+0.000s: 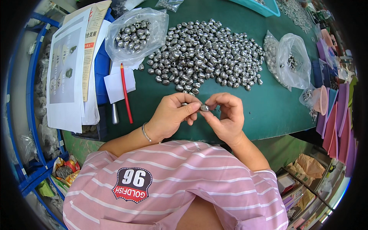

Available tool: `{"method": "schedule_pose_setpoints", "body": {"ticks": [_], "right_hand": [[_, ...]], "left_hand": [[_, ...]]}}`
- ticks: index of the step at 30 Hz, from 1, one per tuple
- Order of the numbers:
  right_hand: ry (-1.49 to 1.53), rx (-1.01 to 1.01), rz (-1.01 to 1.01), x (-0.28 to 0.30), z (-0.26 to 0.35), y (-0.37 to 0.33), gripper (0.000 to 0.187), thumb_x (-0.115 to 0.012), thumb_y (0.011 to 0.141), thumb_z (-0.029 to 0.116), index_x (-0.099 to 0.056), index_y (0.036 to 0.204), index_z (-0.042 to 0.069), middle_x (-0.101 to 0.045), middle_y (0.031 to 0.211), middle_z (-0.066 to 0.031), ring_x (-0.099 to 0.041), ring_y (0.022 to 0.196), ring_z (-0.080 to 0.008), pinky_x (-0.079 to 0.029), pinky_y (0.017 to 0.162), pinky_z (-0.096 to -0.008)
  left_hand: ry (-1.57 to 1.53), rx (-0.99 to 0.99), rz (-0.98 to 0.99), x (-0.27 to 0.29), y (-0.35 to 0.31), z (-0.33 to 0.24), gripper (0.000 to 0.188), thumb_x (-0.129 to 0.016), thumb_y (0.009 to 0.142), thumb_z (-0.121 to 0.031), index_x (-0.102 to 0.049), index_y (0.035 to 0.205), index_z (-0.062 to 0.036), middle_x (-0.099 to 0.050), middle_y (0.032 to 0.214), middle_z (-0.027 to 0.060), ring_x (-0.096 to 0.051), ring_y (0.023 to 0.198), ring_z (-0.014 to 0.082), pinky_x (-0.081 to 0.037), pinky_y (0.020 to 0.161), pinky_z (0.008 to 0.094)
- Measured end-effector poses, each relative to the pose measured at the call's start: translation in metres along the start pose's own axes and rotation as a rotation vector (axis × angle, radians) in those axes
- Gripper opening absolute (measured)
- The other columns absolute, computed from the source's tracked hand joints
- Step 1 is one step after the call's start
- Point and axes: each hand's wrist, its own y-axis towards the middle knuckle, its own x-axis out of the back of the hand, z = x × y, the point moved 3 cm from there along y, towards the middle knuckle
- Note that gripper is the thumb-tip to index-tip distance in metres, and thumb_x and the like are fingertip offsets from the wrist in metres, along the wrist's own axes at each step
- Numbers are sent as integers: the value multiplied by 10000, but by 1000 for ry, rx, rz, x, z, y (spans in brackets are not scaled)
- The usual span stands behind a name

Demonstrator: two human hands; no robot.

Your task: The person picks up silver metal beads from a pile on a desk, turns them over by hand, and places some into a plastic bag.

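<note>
Close to the near edge of the table, my two hands meet fingertip to fingertip. My right hand [229,119] pinches a shiny oval metal bead [205,108] between thumb and forefinger. The thumb and fingers of my left hand [170,114] are closed, with their tips against that bead's left side. Part of another metal bead [184,104] shows in my left hand between thumb and forefinger. Just beyond my hands spreads a large pile of similar silver beads [209,55], some with holes visible.
A clear plastic bag of beads [153,34] stands left of the pile, another bag [297,78] at the right. A red pencil [126,96] and metal-tipped tool [114,114] lie left, beside stacked papers [67,96]. A turquoise tray [264,7] sits at the far edge.
</note>
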Motion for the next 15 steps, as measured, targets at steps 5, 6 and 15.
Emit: {"method": "schedule_pose_setpoints", "body": {"ticks": [5, 6, 15], "right_hand": [[-287, 155, 264, -3, 17, 22, 204, -688, 715, -65, -632, 894, 15, -621, 876, -118, -603, 784, -274, -492, 703, -349], [-371, 128, 243, -1, 11, 25, 197, -680, 719, -61, -637, 895, 16, -619, 876, -118, -596, 785, -284, -488, 703, -361], [-801, 10, 238, -13, -25, 37, 129, -654, 744, 26, -656, 874, 27, -566, 811, -92, -573, 802, -292, -467, 689, -401]], "left_hand": [[-158, 113, -73, 4, 0, 4, 182, -522, 972, -159, -594, 1035, -5, -609, 868, 38, -583, 719, 89, -476, 560, 216], [-166, 144, -75, 6, -1, 3, 183, -509, 979, -163, -588, 1036, -9, -604, 870, 37, -577, 716, 87, -470, 552, 216], [-143, 98, -123, 12, -4, 3, 136, -535, 950, -121, -587, 1016, -14, -578, 836, 36, -502, 650, 84, -395, 506, 214]]}}
